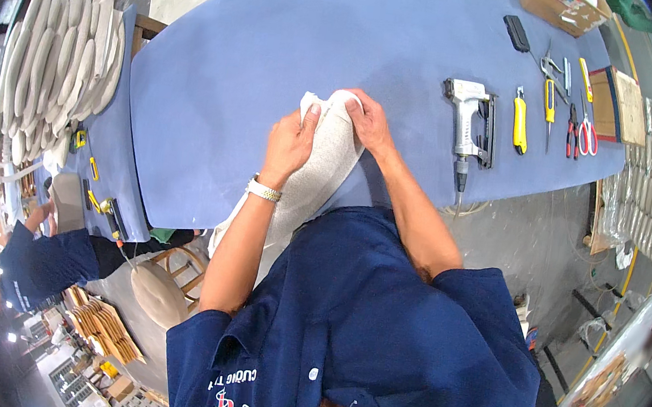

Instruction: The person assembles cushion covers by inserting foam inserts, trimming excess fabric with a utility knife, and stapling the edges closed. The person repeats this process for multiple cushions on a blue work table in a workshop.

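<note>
A light grey, fabric-covered upholstered pad (320, 172) is tilted up against my body at the near edge of the blue table, its far end over the tabletop. At that end my left hand (293, 137) is closed on its left side, thumb pressed on the whitish fabric edge. My right hand (369, 125) grips the right corner, fingers curled over the top. The fabric bunches and dips between my two hands. The pad's lower part is partly hidden by my left forearm and shirt.
On the blue table (280, 37), to the right, lie a staple gun (464, 119) with an air hose, a yellow cutter (519, 121), a screwdriver (549, 104), pliers and scissors (587, 138). Stacked pads (60, 69) stand at left; another person (54, 261) works nearby.
</note>
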`<state>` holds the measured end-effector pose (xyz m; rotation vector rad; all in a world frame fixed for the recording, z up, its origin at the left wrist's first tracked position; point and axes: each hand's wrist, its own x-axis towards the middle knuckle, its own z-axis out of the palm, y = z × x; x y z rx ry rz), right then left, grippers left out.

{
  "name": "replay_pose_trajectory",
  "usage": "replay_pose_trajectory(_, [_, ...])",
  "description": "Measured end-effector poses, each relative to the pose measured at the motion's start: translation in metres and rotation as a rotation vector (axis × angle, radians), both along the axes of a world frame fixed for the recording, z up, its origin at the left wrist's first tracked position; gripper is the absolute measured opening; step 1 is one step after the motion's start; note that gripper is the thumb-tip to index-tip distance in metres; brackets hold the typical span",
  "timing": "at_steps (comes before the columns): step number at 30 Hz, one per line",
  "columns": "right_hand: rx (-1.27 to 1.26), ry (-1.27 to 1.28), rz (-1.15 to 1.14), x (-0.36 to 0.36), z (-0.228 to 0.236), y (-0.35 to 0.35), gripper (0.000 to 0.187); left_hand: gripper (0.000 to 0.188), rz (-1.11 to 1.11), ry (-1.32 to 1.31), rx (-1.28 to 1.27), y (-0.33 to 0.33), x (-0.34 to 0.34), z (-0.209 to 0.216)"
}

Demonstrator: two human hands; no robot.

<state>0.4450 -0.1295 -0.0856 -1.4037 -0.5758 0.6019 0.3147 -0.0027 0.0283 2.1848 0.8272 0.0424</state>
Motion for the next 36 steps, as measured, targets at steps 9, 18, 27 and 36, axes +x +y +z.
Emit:
replay_pose_trajectory(9, [0.047, 0.013, 0.06, -0.019, -0.006, -0.035, 0.06, 0.048, -0.045, -0.292, -0.34, -0.032, -0.019, 0.012])
replay_pose_trajectory(18, [0.149, 0.335, 0.054, -0.013, 0.012, -0.055, 0.056, 0.078, 0.256, 0.568, -0.438, 0.079, -0.286, -0.073])
replay_pose_trajectory(27, [0.416, 0.617, 0.192, 0.005, 0.052, -0.032, 0.059, 0.056, 0.633, -0.144, -0.501, 0.025, -0.319, -0.091])
replay_pose_trajectory(36, [0.108, 0.127, 0.243, 0.114, 0.074, -0.028, 0.048, 0.075, 0.418, -0.498, -0.02, 0.042, -0.226, 0.055])
